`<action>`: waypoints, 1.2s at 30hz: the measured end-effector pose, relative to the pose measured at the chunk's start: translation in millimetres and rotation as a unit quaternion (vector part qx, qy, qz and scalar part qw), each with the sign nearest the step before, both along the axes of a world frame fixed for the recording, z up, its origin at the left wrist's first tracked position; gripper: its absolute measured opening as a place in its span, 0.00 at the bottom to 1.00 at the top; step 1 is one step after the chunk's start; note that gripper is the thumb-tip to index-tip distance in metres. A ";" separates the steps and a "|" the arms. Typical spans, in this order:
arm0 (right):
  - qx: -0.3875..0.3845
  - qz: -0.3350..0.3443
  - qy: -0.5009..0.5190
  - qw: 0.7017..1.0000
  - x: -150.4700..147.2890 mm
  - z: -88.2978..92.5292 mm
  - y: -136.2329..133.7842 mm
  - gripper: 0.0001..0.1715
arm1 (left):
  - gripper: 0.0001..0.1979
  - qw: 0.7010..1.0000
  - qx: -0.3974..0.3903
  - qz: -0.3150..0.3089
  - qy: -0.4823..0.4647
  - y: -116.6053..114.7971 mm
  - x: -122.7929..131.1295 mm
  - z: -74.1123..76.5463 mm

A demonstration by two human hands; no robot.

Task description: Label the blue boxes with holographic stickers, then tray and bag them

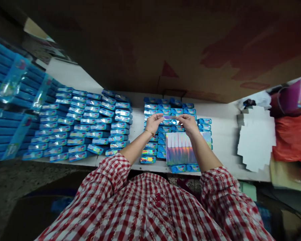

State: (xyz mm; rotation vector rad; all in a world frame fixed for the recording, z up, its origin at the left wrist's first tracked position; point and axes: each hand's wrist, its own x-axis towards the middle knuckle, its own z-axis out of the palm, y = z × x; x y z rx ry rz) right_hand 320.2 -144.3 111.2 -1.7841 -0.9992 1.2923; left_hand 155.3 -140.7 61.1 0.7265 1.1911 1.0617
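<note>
My left hand (pixel 154 122) and my right hand (pixel 189 123) are raised side by side over the white table (pixel 223 134). Together they pinch a thin blue strip (pixel 171 117), one hand at each end. Below them lie rows of small blue packs (pixel 165 110). A shiny rainbow sheet of white stickers (pixel 180 149) lies under my right wrist. Both sleeves are red and white check, and a thin bracelet sits on my left wrist.
A big batch of the same blue packs (pixel 85 125) fills the table's left part, with stacked blue boxes (pixel 7 100) beyond. Flat white card cut-outs (pixel 256 140) lie at the right, next to red bags (pixel 293 137). A brown cardboard wall (pixel 190 50) stands behind.
</note>
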 end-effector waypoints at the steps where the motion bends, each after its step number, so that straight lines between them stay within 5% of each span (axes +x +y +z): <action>1: 0.006 -0.001 -0.003 1.000 -11.4 -7.3 7.6 0.19 | 0.15 1.000 0.004 0.017 0.014 7.3 -8.9 -4.6; 9: 0.095 0.002 -0.174 0.980 -92.4 -60.2 82.4 0.16 | 0.14 0.976 0.043 0.100 0.191 81.5 -73.7 -34.0; 17: 0.007 0.036 -0.313 0.949 -121.9 -65.0 114.5 0.17 | 0.16 0.941 0.037 0.053 0.333 134.9 -94.8 -59.2; 29: -0.037 0.095 -0.422 0.901 -126.4 -63.2 118.0 0.18 | 0.16 0.944 -0.001 0.034 0.328 145.5 -84.8 -80.6; 32: -0.003 0.124 -0.487 0.864 -126.9 -64.1 108.5 0.21 | 0.16 0.929 0.008 0.018 0.370 140.4 -83.2 -77.9; 36: 0.089 0.290 -0.559 0.772 -123.8 -61.5 104.5 0.25 | 0.22 0.883 0.070 -0.106 0.452 128.5 -85.8 -65.3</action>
